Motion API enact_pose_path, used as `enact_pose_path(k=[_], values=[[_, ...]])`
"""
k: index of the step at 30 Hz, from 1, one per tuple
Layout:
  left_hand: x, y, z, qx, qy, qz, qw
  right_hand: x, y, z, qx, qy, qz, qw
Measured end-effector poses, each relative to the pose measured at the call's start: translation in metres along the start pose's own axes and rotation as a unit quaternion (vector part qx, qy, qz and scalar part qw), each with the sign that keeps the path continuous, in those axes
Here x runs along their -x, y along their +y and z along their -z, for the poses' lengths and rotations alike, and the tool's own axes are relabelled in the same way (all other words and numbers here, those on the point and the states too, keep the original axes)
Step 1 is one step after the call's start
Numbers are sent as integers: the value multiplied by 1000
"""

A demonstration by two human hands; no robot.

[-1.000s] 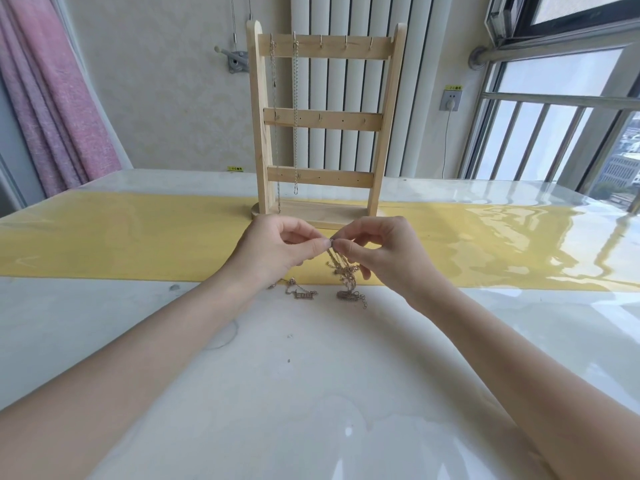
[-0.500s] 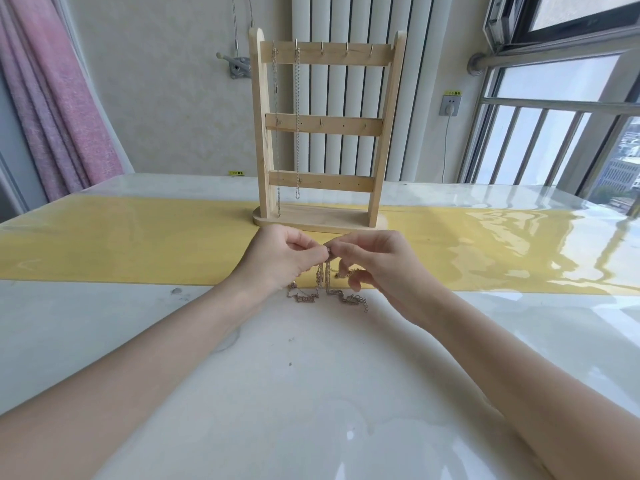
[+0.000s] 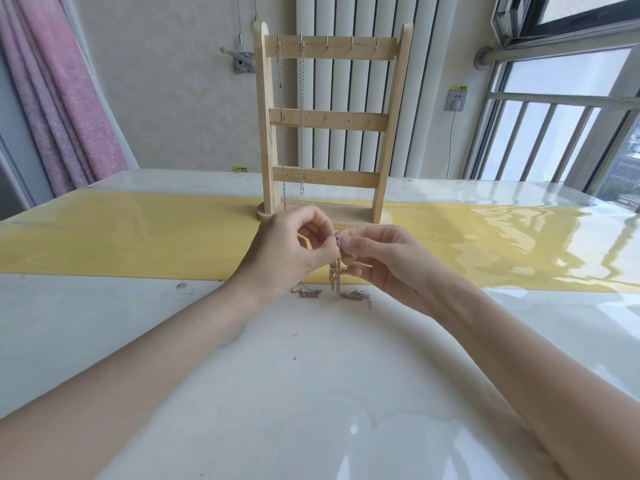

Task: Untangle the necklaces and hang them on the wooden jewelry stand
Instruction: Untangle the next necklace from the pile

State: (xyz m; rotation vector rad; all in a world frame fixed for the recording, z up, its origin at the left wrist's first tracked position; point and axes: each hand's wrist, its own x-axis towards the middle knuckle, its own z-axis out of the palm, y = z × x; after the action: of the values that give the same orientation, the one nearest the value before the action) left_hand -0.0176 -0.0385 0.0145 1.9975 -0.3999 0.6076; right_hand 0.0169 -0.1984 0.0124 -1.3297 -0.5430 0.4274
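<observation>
Since earlier frame: both hands raised slightly, tangle lifted. Left hand (image 3: 294, 251) and right hand (image 3: 384, 261) pinch chains (image 3: 335, 271) at top; tails drag on table (image 3: 311, 393) below grip. Chains light, limp, snag-prone: hold near knot, tease gently. Stand (image 3: 332, 133) beyond grip.

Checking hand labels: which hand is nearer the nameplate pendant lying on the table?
Left. The left hand is just above the pendant; the right hand is off to its right.
</observation>
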Motion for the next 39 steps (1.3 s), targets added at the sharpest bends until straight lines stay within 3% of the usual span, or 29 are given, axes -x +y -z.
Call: enact_pose_path(k=[8,14,22,36,39], values=[[-2,-2,9,60,-64,9,996,1,3,4,33,-2,-8,999],[-2,-1,10,112,-107,69,986,1,2,5,51,-11,-18,998],[1,1,3,238,-96,152,954,2,3,3,3,-33,-46,998],[-2,3,12,292,-162,122,934,3,-1,4,-89,-78,-55,991],[-3,5,13,268,-161,109,944,3,-2,5,-69,-80,-44,993]])
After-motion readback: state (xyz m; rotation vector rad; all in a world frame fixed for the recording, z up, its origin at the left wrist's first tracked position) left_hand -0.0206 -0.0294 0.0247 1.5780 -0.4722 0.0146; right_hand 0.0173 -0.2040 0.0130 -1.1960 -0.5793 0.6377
